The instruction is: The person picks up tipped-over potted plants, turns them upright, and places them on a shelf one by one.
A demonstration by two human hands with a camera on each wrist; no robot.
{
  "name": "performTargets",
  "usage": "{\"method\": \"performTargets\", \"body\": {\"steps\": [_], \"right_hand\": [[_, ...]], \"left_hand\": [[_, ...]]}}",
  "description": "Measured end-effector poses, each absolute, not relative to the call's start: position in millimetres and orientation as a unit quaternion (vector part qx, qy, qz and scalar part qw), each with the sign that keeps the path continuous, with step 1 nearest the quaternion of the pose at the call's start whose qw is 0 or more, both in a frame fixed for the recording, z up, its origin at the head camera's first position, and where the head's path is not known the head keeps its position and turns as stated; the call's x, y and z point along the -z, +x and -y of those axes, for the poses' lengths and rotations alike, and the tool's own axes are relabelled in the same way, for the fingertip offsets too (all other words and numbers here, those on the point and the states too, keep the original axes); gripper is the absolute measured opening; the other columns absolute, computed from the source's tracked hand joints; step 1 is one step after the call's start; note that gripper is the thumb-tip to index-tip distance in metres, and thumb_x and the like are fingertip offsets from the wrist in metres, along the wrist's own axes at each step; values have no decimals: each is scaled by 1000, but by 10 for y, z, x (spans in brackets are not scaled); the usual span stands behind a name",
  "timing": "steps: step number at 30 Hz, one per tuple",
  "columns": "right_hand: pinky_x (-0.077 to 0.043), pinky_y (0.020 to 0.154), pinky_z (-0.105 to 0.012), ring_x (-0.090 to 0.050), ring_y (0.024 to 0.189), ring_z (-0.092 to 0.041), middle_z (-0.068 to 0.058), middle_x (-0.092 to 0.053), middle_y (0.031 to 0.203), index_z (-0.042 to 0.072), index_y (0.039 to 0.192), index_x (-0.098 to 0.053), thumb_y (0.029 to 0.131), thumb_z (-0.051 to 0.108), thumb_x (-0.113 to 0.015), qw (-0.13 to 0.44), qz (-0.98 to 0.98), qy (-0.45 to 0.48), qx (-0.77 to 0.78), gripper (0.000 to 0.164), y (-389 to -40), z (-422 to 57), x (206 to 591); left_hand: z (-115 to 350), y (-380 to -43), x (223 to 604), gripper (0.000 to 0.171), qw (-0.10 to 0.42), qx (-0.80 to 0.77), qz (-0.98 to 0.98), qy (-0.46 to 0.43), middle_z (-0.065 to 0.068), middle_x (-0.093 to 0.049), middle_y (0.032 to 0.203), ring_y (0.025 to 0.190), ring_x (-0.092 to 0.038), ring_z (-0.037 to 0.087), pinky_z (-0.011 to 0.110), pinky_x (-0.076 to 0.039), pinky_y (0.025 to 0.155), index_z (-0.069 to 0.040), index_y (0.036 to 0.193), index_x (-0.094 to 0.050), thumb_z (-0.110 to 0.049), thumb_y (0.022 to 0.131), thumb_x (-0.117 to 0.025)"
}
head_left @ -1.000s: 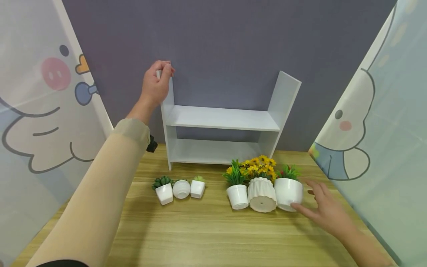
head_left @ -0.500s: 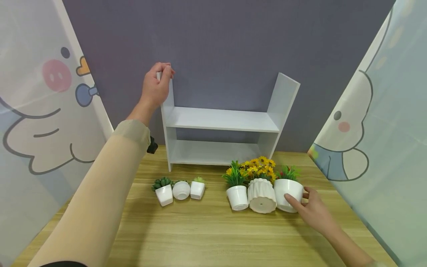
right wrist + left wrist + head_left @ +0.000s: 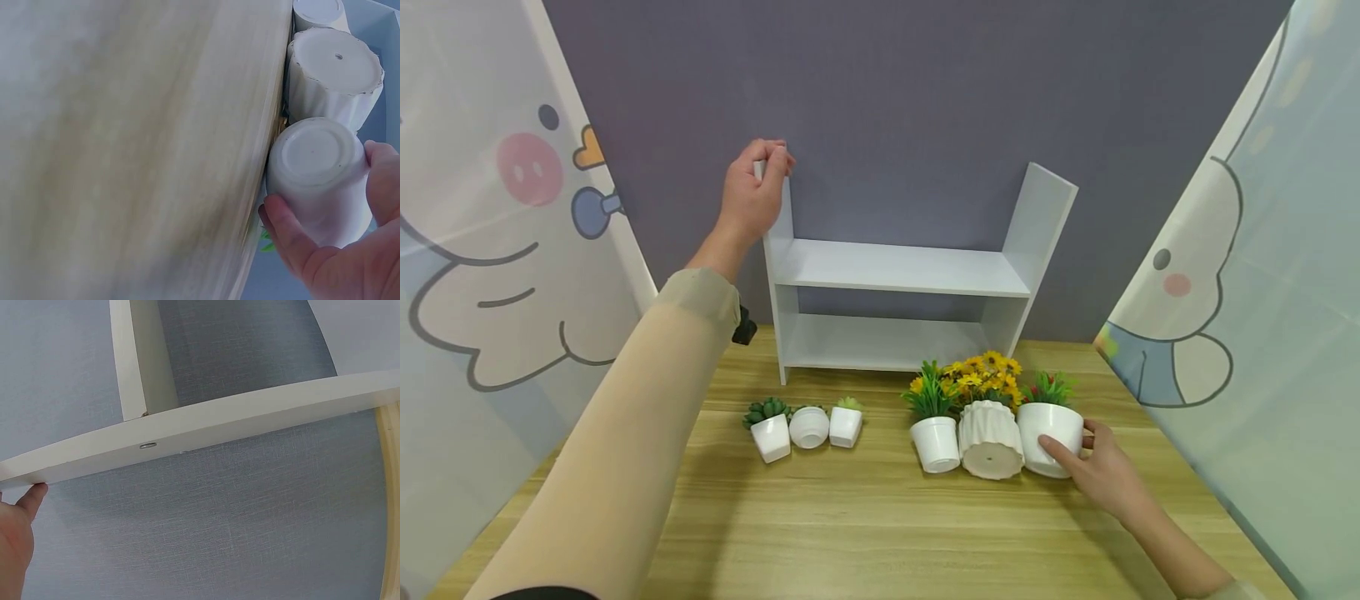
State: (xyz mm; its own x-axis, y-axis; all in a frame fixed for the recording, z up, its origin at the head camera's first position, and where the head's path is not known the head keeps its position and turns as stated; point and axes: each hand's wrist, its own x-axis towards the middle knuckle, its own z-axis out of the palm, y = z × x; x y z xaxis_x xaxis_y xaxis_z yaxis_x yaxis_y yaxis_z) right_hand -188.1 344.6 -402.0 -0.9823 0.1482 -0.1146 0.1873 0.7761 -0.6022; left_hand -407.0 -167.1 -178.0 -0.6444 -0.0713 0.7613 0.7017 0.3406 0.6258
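My left hand grips the top of the left side panel of a white two-tier shelf. In the left wrist view its fingers meet the panel's edge at the far left. At the right of the table, my right hand holds a round white potted plant with green leaves and red flowers, lying tipped with its base toward me. The right wrist view shows the thumb on one side of this pot and fingers on the other. Beside it lies a fluted white pot with yellow flowers.
A smaller white pot with grassy leaves lies left of the fluted one. Further left are several little succulent pots, among them a square one and a round one. Behind the shelf rises a grey wall; printed curtains flank the wooden table.
My right hand has moved left onto the round white pot and taken hold of it. The left hand stays on the shelf panel, and the pots lie where they were.
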Motion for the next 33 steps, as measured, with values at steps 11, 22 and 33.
{"method": "performTargets", "body": {"steps": [11,22,33], "right_hand": [[-63,97,-52,-56,138,-62,-50,-34,158,-23,162,-3,107,58,-66,14,-937,81,340,116,-1895,-3478,4017],[-63,80,-31,-63,127,-62,-51,-33,154,-23,160,0,104,41,-76,-21,-924,67,377,114,-1929,-3558,4043],[-62,81,-34,-58,128,-63,-52,-26,152,-22,158,6,101,37,-80,-39,-919,81,383,118,-1961,-3577,4049]], "left_hand": [[1693,-4116,1794,30,372,520,737,-218,-20,-63,103,144,-59,12,24,-45,117,-21,86,-60,-27,114,-53],[1689,-4108,1784,30,369,522,738,-217,-19,-63,105,144,-58,12,23,-45,118,-21,86,-60,-27,114,-52],[1669,-4091,1774,30,367,522,740,-214,-13,-66,110,144,-58,10,23,-45,117,-20,88,-60,-29,115,-53]]}}
